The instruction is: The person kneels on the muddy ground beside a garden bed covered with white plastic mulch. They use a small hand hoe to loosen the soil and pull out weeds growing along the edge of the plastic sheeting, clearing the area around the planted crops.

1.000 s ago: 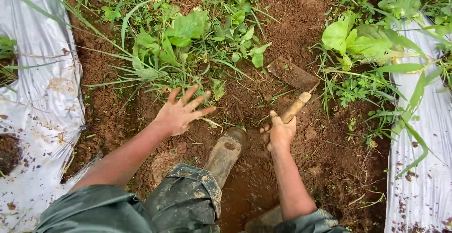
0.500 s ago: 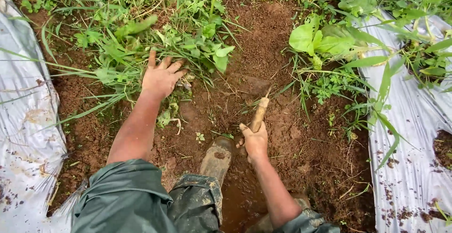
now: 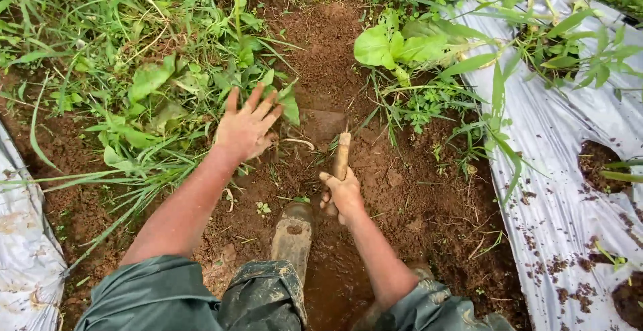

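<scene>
My right hand (image 3: 343,197) grips the wooden handle of a short hoe (image 3: 341,155). Its muddy blade (image 3: 320,125) lies flat in the brown soil just ahead of the handle. My left hand (image 3: 246,130) is spread with fingers apart over a clump of green weeds (image 3: 174,97) and touches their leaves at the base, holding nothing. The two hands are about a hand's width apart, the left one further forward. My muddy rubber boot (image 3: 291,234) stands in the furrow just behind the right hand.
Silver plastic mulch sheets (image 3: 569,170) border the furrow on the right and at the far left (image 3: 20,271). Broad-leaved plants (image 3: 395,46) and grass grow ahead. Wet mud (image 3: 335,284) pools in the furrow near my legs. Soil-filled planting holes (image 3: 599,160) pierce the right sheet.
My left hand moved forward from open air onto the weeds. The hoe swung from pointing right to pointing straight ahead, its blade now sunk in the soil closer to the weeds.
</scene>
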